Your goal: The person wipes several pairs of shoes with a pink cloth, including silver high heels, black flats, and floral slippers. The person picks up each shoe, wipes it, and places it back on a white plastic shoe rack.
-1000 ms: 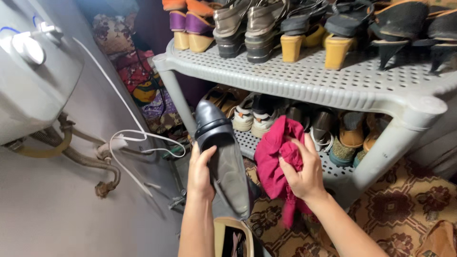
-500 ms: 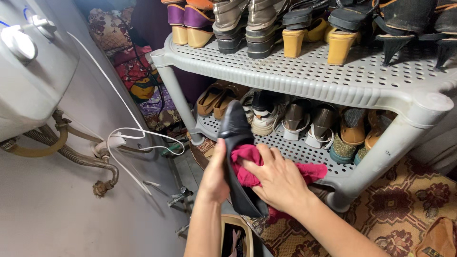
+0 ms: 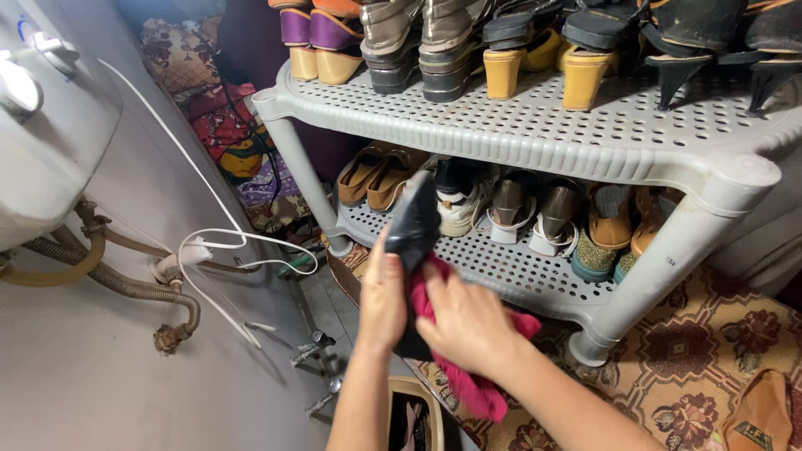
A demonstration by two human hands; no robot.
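Note:
My left hand (image 3: 383, 299) grips a black shoe (image 3: 413, 227) from the left side, its toe pointing up toward the rack. Pressed against the shoe's right side is a pink cloth (image 3: 468, 376), bunched in my right hand (image 3: 466, 324). Both hands are in front of the lower shelf of a grey perforated plastic shoe rack (image 3: 535, 138).
Heeled shoes and sandals line the top shelf; flats and sneakers (image 3: 455, 205) fill the lower one. A white water heater (image 3: 46, 125) with hoses and a white cable hangs on the left wall. A patterned rug (image 3: 710, 367) covers the floor at right.
The cloth moved from right of the shoe onto its side, under my right hand. The shoe has turned and come lower and closer to me.

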